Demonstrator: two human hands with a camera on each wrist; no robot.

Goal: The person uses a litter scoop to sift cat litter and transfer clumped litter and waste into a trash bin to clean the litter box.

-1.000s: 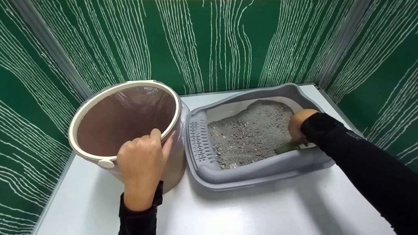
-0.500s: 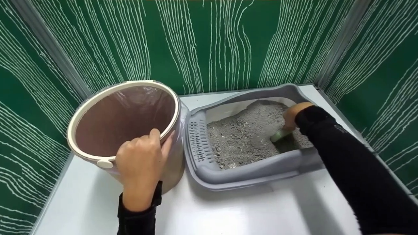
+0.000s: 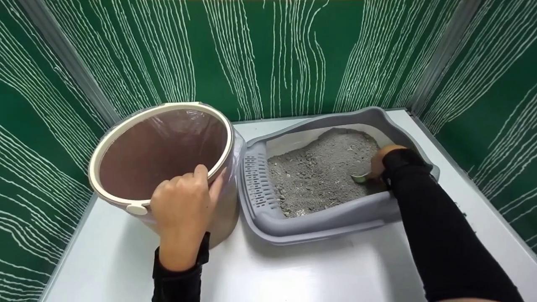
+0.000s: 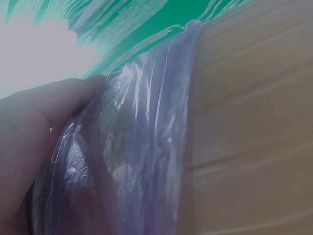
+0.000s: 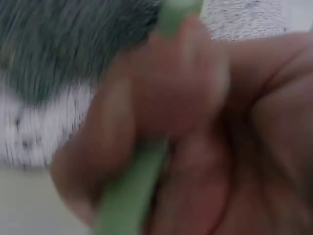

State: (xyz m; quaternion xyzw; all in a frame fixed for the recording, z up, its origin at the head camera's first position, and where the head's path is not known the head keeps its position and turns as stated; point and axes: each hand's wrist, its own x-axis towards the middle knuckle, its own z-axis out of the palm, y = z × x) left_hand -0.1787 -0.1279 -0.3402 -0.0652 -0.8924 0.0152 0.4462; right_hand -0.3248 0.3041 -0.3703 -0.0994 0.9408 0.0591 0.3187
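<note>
My left hand (image 3: 182, 205) grips the near right part of the cream rim of a round trash can (image 3: 230, 216). In the left wrist view, a thumb presses the clear plastic liner (image 4: 151, 122) folded over the can's ribbed wall (image 4: 249, 127). My right hand (image 3: 380, 162) is inside a grey litter box (image 3: 319, 228), at its right end. Its fingers curl round the green handle of a litter scoop (image 3: 361, 178), seen blurred in the right wrist view as a green handle (image 5: 129, 196). Most of the scoop is hidden by the hand and the grey cat litter (image 3: 323, 167).
Can and litter box stand side by side on a white table (image 3: 285, 272). A slotted step (image 3: 256, 180) forms the box's left end. Green panels (image 3: 293, 54) with white lines enclose the back and both sides, joined by grey corner posts.
My right hand moved left and up with the scoop through the litter, then back right and nearer. The forearm swung to a steeper angle. My left hand stays on the rim.
</note>
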